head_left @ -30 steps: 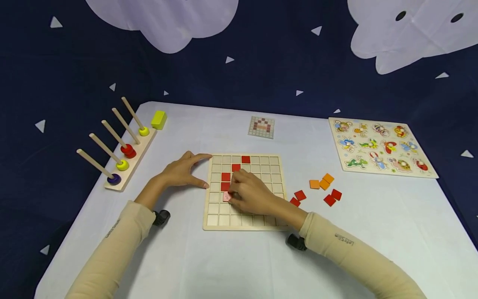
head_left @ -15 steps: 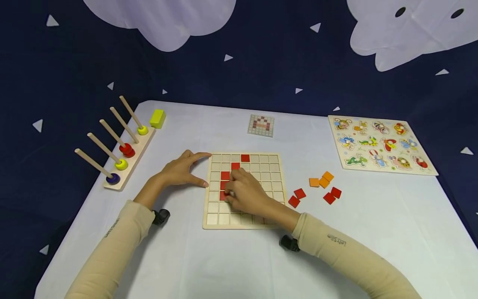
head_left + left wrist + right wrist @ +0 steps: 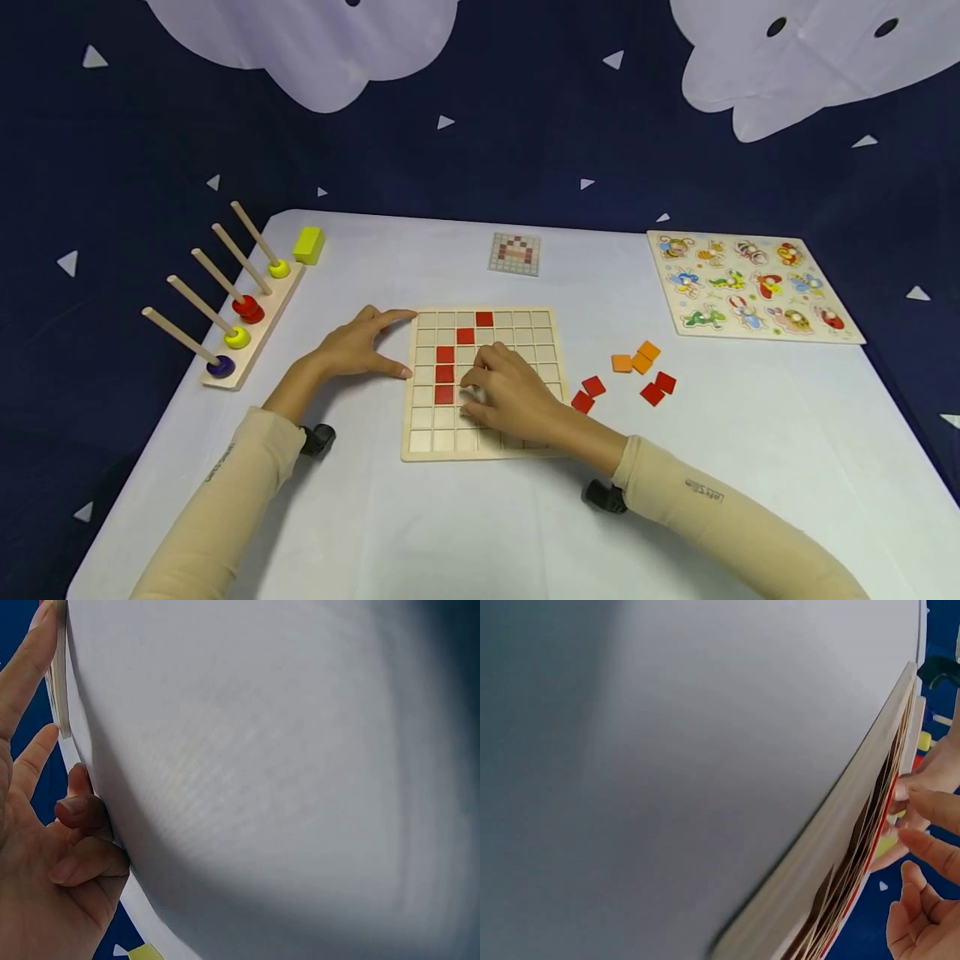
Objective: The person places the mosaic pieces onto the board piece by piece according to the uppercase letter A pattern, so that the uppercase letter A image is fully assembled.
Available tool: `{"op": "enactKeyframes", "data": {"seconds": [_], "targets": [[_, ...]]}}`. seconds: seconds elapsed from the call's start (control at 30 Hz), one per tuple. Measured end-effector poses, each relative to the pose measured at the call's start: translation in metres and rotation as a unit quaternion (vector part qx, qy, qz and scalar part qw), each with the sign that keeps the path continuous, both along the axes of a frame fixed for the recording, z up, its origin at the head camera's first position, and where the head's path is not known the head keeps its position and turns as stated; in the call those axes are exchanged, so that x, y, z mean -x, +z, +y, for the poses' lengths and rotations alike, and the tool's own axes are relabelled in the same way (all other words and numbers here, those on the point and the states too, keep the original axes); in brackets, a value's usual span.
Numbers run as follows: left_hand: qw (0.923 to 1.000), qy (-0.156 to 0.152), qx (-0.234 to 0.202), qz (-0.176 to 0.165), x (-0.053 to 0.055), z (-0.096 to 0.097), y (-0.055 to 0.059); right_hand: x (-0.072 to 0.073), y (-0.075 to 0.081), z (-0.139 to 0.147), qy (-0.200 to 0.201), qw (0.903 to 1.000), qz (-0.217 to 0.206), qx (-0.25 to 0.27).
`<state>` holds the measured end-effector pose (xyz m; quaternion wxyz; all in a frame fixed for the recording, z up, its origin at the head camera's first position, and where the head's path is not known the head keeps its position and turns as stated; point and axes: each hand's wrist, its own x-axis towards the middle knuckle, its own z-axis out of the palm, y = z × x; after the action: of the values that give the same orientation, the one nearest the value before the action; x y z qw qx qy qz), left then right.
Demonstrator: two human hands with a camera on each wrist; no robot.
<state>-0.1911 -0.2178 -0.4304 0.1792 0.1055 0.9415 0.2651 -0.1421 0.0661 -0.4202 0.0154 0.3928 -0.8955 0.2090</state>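
Observation:
A light wooden grid board [image 3: 450, 456] lies flat on the white table. Several red square tiles fill cells on its left half, stepping down from the top row; the lowest red tile [image 3: 444, 394] lies just left of my right hand [image 3: 513, 392]. That hand hovers close over the board, thumb and fingers parted with nothing between them. My left hand [image 3: 352, 348] spans the board's left edge, index finger at the upper corner and thumb lower down. In the left wrist view those two digits reach to the board's edge [image 3: 60, 682] while the remaining fingers are curled.
Loose red tiles [image 3: 593, 386] and orange tiles [image 3: 622, 363] lie right of the board. Behind it is a small pattern card [image 3: 514, 253]. A peg stand [image 3: 258, 333] with rings and a yellow block [image 3: 308, 246] are at left, an insect puzzle [image 3: 750, 287] at back right.
A tile that was under my right fingertips now lies red in its cell below the other red ones. The right hand has let go and drawn slightly right; the left stays put.

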Motion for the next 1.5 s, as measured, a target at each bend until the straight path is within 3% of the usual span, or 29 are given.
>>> {"op": "enactKeyframes", "data": {"seconds": [0.23,0.53,0.73,1.13,1.5], "targets": [[1.0,0.002,0.003,-0.001,-0.001,-0.001,0.001,-0.001,0.006,0.045,0.001,0.9998,-0.012,0.015],[1.0,0.002,-0.001,-0.001,-0.002,-0.003,0.003,-0.004,0.005,0.101,-0.045,0.9974,-0.056,0.008],[1.0,0.001,0.003,-0.001,0.0,-0.003,0.003,-0.006,-0.001,0.128,-0.049,0.9983,-0.032,-0.003],[1.0,0.001,0.002,-0.002,-0.001,-0.001,0.003,-0.006,-0.008,0.148,-0.059,0.9982,0.006,-0.006],[1.0,-0.001,0.005,0.002,0.0,-0.001,0.0,-0.001,-0.013,0.155,-0.043,0.9989,0.02,-0.004]]}}
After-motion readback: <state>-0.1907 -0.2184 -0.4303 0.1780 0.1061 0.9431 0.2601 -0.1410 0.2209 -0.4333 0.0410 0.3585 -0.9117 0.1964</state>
